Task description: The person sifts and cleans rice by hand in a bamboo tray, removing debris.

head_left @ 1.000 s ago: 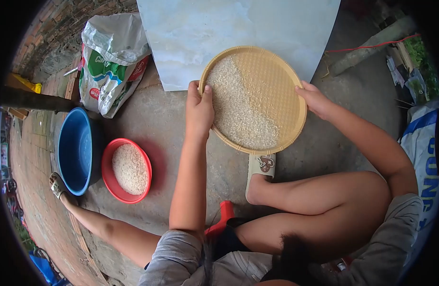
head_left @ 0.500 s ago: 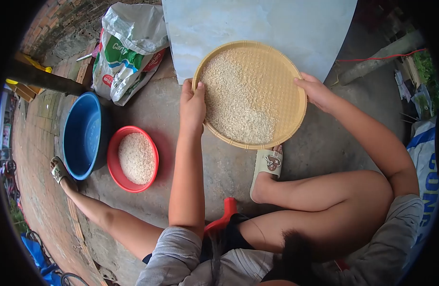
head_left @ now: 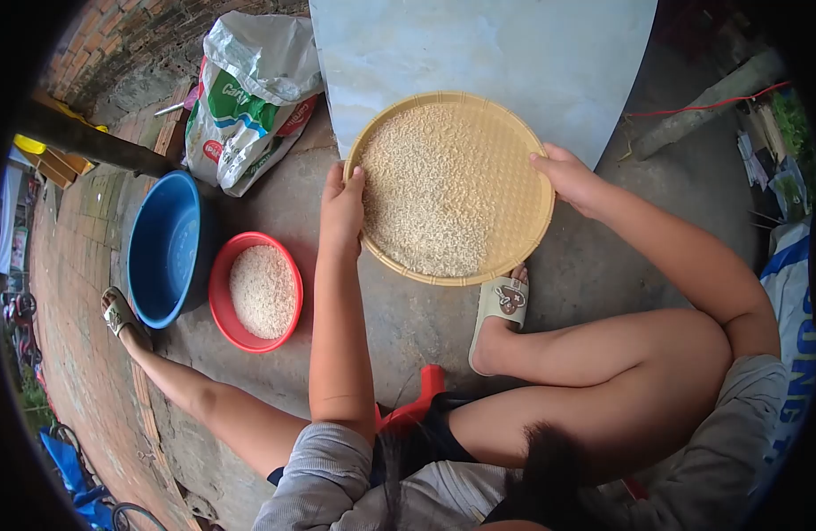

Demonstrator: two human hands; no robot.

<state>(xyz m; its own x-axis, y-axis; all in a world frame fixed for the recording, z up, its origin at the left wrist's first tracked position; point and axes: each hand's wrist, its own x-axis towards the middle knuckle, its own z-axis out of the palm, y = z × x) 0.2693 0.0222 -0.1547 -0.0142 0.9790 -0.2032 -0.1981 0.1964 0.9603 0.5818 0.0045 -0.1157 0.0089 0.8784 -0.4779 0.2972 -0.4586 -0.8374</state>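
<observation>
A round woven tray (head_left: 518, 208) is held out in front of me, over the floor and the lower edge of a pale board. White rice (head_left: 425, 195) covers its left and middle parts, thinning toward the right. My left hand (head_left: 342, 208) grips the tray's left rim, thumb on top. My right hand (head_left: 572, 181) holds the rim at the right, its thumb over the edge and the other fingers mostly hidden. Left of my left forearm, a red basin (head_left: 218, 296) with rice in it stands on the floor, close to a blue basin (head_left: 164, 252).
A white and green sack (head_left: 248, 97) stands behind the basins. The pale board (head_left: 487, 44) lies beyond the tray. A red stool (head_left: 417, 407) shows beneath me. My sandalled feet are on the floor at both sides. Another sack (head_left: 793, 327) is at the far right.
The tray and both hands have shifted a little left and down in the view. The rice on the tray has spread differently, with more along the upper middle. Both hands still hold the rim.
</observation>
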